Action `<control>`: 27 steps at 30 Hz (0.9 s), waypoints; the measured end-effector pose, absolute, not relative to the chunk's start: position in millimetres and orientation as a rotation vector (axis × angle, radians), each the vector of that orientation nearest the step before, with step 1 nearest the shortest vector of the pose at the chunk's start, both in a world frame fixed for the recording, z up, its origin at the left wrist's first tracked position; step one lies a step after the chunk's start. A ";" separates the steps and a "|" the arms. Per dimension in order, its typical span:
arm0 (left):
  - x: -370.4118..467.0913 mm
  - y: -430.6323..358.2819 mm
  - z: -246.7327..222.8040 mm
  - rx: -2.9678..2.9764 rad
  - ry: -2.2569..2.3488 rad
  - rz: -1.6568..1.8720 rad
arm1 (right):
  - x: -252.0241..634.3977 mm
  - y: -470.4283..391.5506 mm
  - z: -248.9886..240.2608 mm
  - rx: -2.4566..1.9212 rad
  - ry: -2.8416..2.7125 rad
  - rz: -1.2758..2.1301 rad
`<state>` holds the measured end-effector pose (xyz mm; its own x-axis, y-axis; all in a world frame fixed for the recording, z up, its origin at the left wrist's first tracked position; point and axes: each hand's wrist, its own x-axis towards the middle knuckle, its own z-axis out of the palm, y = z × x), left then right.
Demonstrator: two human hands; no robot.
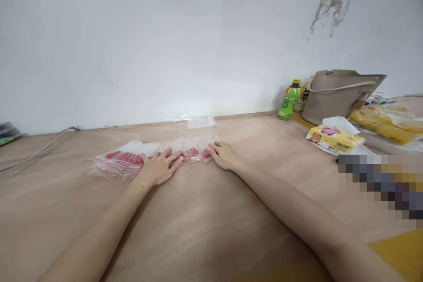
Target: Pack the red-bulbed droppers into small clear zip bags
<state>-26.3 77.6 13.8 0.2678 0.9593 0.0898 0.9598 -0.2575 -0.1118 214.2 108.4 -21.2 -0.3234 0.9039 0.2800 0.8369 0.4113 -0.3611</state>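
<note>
A row of small clear zip bags [191, 145], with red pieces inside, lies across the middle of the table. At its left end several more such bags overlap in a fanned pile [124, 158]. My left hand [160, 166] rests on the bags between pile and row, fingers spread. At the right end my right hand [224, 155] lies over the last bag [208, 142], its fingers stretched out flat and partly covering the red contents. What exactly the red pieces are is too small to tell. Behind the row, near the wall, lies another clear zip bag [201, 123].
A green drink bottle [289, 100] stands by the wall beside a grey-beige bag [333, 97]. In front of them sits a yellow tissue pack [335, 137]. Yellow plastic packaging [390, 121] lies far right. On the left a grey cable [46, 146] crosses the wooden table [185, 229].
</note>
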 end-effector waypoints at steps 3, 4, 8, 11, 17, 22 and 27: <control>-38.0 76.3 14.2 -2.352 -1.815 -0.017 | 228.0 102.6 -22.2 -1.452 -2.232 0.170; -40.0 75.9 14.7 -2.342 -1.815 -0.021 | 233.5 100.3 -22.6 -1.443 -2.222 0.174; -31.6 70.1 17.4 -2.294 -1.576 -0.185 | 258.2 89.4 -23.7 -1.318 -2.183 0.246; -5.2 61.7 13.5 -2.372 -1.294 -0.412 | 276.4 83.0 -25.0 -1.163 -2.193 0.278; 49.2 61.9 -10.2 -2.657 -0.917 -0.784 | 291.4 86.8 -32.4 -1.127 -2.075 0.292; 54.8 79.5 -18.3 -2.631 -0.925 -0.812 | 284.8 88.5 -34.1 -1.043 -2.044 0.281; 50.9 83.6 -20.1 -2.596 -0.897 -0.809 | 286.1 86.8 -34.1 -0.938 -2.092 0.251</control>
